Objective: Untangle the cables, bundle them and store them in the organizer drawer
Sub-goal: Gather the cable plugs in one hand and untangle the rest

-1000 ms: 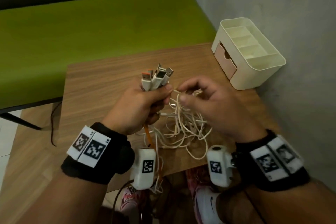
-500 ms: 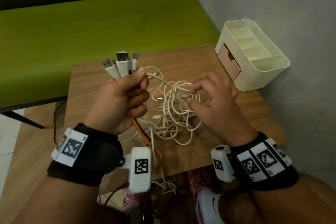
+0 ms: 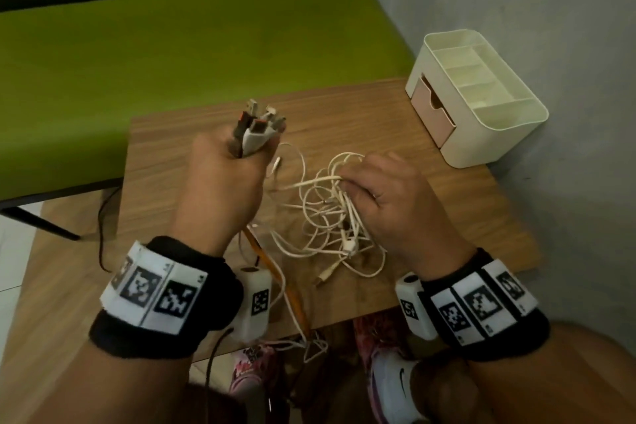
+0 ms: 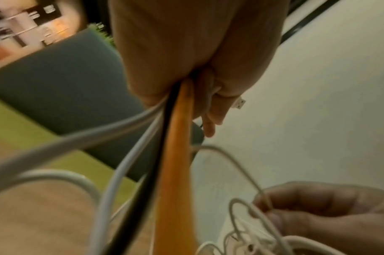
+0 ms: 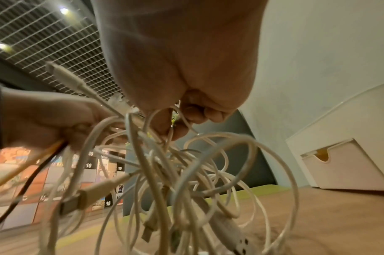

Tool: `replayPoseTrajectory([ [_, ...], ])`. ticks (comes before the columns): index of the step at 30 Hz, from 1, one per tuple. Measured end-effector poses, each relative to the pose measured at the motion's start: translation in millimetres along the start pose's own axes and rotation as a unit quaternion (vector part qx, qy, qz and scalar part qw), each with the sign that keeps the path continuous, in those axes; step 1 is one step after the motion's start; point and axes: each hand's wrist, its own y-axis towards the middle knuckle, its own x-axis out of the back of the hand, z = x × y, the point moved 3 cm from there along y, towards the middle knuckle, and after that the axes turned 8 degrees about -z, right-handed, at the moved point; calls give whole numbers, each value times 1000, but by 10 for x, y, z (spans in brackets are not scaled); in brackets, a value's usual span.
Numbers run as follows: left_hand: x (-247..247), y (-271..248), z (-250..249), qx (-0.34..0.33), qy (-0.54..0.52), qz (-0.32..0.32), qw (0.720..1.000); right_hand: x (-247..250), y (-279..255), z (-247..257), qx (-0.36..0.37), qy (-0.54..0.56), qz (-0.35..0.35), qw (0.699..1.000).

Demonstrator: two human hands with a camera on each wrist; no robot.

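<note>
My left hand [image 3: 227, 169] grips a bunch of cable plug ends [image 3: 258, 129] upright above the wooden table [image 3: 447, 217]. White, black and orange cables [image 4: 175, 155] run down out of its fist. A tangle of white cables [image 3: 327, 217] lies on the table between my hands. My right hand [image 3: 385, 193] pinches several loops of that tangle [image 5: 164, 155] and lifts them. The cream organizer [image 3: 481, 93] stands at the table's far right corner, its pink drawer [image 3: 432, 110] pushed in.
A green bench [image 3: 172, 45] runs behind the table. A grey wall [image 3: 550, 45] is close on the right, right behind the organizer. An orange cable [image 3: 292, 296] and white ones hang over the table's near edge toward my shoes [image 3: 392, 385].
My left hand carried the plug ends left and then back toward the middle. My right hand dropped lower and closed on loops of the white tangle.
</note>
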Motion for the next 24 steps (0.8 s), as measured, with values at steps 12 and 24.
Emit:
replayPoseTrajectory([
  [12,-447,-133,-20,-70,206,180,959,-10,-23,139,10,-23,-6,1000],
  [24,-384,-239,-116,132,-265,190,936,-1,-82,48,-96,-22,23,995],
])
